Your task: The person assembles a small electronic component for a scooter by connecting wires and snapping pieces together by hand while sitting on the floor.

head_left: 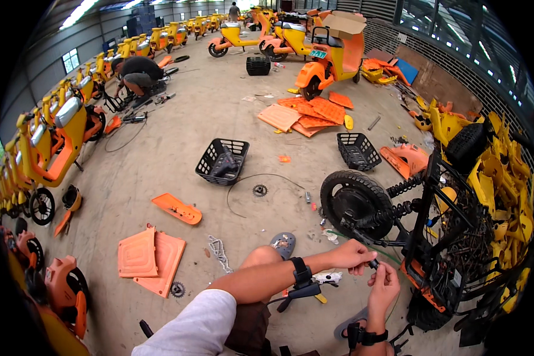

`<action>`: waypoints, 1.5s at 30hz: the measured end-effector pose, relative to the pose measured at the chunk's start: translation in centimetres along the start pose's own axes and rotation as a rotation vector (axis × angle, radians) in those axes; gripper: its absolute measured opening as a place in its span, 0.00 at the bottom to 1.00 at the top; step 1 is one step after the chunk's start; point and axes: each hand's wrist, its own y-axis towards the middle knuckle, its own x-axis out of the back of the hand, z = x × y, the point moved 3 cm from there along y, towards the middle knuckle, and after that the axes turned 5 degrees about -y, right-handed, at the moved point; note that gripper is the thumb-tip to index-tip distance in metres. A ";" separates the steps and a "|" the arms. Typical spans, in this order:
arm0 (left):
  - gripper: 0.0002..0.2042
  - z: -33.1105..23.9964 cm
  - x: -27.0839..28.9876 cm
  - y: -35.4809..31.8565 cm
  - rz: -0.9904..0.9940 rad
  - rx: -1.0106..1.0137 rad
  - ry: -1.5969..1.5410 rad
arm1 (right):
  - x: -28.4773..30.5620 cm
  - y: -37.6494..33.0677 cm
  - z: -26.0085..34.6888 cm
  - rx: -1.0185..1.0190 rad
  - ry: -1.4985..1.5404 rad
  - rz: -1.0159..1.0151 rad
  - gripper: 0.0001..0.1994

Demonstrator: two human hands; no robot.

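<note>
While both hands pinch a small black connector (374, 263) at five o'clock in the head view, left hand (353, 255) closed at its ten o'clock, right hand (384, 288) closed at its five, steady support seems wise beside the stripped scooter frame (439, 237).

orange panels (151, 258), black basket (222, 160), seemingly black connector (374, 263)

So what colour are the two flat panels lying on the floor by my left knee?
Orange. The panels show clearly in the head view, lower left.
</note>
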 end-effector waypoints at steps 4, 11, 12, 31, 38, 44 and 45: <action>0.28 0.4 1.3 -0.4 -0.056 0.057 0.085 | -1.3 -0.5 -0.3 0.014 -0.035 0.062 0.09; 0.28 0.7 1.1 -0.2 -0.118 0.083 0.051 | -1.3 -0.8 -0.1 0.132 -0.171 0.033 0.08; 0.28 0.6 1.0 -0.1 -0.134 0.094 0.059 | -1.2 -0.8 0.0 0.178 -0.227 0.014 0.08; 0.28 0.8 -2.8 1.9 0.032 0.107 -0.017 | 2.5 -0.1 -1.1 0.049 -0.021 -0.106 0.09; 0.28 0.2 -1.0 0.7 0.054 0.060 -0.028 | 0.7 0.4 -0.8 0.100 -0.040 -0.084 0.09; 0.28 -0.9 1.7 -1.6 0.047 0.104 0.019 | -2.0 0.6 -0.9 0.058 0.037 0.001 0.09; 0.28 -1.1 2.3 -2.0 0.035 0.113 0.044 | -2.6 0.6 -0.9 0.043 0.051 0.013 0.09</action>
